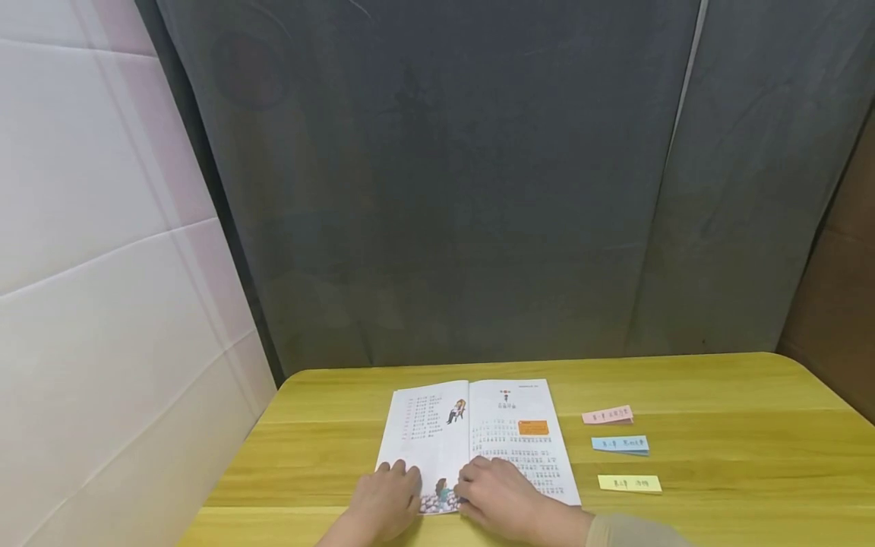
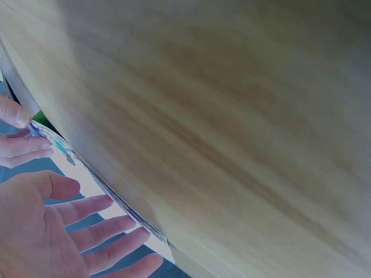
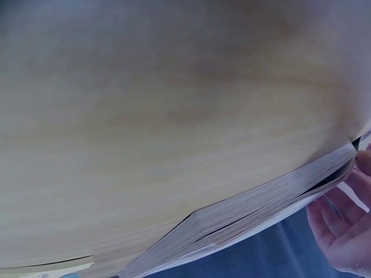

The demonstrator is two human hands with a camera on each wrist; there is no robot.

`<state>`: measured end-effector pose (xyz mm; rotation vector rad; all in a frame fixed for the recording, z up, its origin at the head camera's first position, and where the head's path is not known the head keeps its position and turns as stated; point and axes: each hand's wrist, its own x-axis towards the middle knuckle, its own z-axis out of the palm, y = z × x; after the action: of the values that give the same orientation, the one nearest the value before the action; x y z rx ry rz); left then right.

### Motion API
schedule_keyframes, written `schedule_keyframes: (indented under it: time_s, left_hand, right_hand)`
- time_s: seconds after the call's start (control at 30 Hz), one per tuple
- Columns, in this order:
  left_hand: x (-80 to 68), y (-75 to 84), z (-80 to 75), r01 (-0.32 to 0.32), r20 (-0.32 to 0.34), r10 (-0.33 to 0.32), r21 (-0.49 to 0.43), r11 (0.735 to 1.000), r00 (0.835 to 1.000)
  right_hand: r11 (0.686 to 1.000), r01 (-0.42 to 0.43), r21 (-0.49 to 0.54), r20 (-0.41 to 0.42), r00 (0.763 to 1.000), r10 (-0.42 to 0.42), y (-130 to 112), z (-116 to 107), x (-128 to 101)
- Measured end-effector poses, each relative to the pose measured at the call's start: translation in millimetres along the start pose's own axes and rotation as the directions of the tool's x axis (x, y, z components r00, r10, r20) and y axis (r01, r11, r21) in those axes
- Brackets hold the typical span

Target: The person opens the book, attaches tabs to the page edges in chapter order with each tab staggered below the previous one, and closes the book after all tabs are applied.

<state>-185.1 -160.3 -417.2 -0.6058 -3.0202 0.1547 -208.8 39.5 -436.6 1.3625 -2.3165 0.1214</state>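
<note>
At the lower centre of the head view, the left hand (image 1: 386, 497) is pressing flat, fingers straight, on the open book (image 1: 475, 441) on the table (image 1: 718, 456) (keeping it open), while the right hand (image 1: 499, 497) is resting loosely curled on the right-hand page, gripping nothing discernible.

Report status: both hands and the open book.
Left hand flat on left page, fingers straight. Right hand on right page near the spine. Open illustrated paperback book lies flat on yellow wooden table. Three paper slips lie clear, right.
</note>
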Motion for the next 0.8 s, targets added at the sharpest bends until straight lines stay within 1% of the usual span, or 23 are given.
schedule_keyframes:
  time_s: [0.17,0.27,0.4,0.53,0.57,0.67,0.8]
  left_hand:
    - [1.1,0.2,1.4,-0.004,-0.008,0.004,-0.004,1.0,1.0]
    - [1.9,0.0,1.9,-0.009,-0.017,0.009,-0.003,1.0,1.0]
    - [3.1,-1.8,0.3,-0.019,-0.028,0.018,-0.017,1.0,0.999]
    - [5.3,-4.9,-5.2,-0.018,-0.047,0.016,-0.041,0.999,0.999]
    - [6.4,-5.8,-6.8,-0.018,-0.057,0.016,-0.039,0.999,0.998]
    - [11.3,-5.9,-12.3,-0.027,-0.117,0.023,-0.032,0.999,0.993]
    - [23.1,-1.2,-21.4,-0.054,-0.219,0.046,-0.032,0.998,0.975]
  right_hand:
    - [1.0,-0.005,0.01,0.007,1.0,0.005,1,0,-1]
    - [1.0,0.001,0.031,0.039,0.999,-0.002,3,-1,-1]
    - [0.994,0.015,0.105,0.091,0.996,-0.025,9,-7,-3]
    - [0.984,0.033,0.172,0.071,0.996,-0.046,18,-16,-5]
    - [0.983,0.035,0.182,0.065,0.997,-0.047,20,-19,-6]
    - [0.981,0.027,0.19,0.056,0.998,-0.039,30,-27,-10]
    - [0.981,-0.022,0.194,0.088,0.996,0.005,45,-39,-18]
